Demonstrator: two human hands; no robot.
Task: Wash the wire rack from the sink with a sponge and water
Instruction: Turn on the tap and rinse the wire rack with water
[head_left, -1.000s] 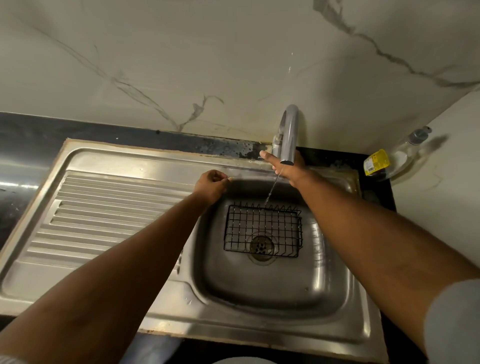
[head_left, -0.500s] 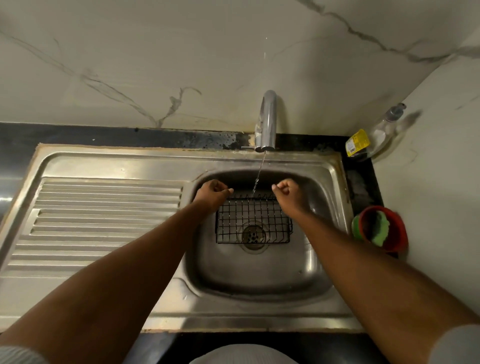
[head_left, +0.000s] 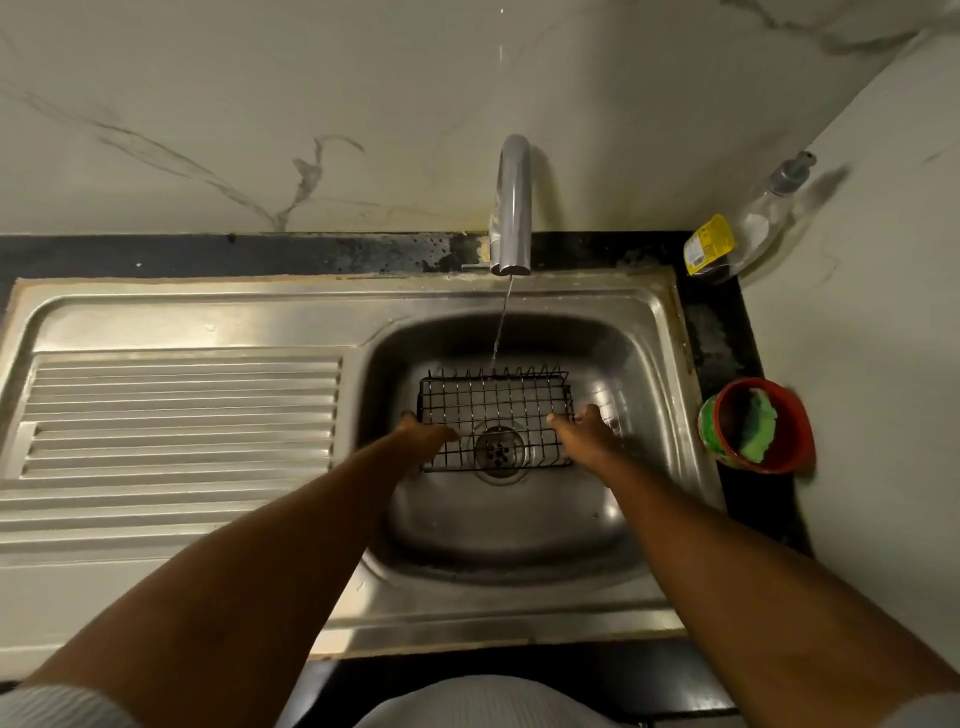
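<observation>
Head view, left hand (head_left: 425, 435), right hand (head_left: 586, 435) at wire rack (head_left: 493, 397) sides

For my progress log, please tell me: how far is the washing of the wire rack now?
Done: the tap runs, and its water lands on the far edge of the wire rack in the sink. In hand: the left hand and right hand are at the rack's two sides; a firm hold cannot be confirmed. Left: the sponge lies in the red cup, so scrubbing and rinsing remain.
</observation>
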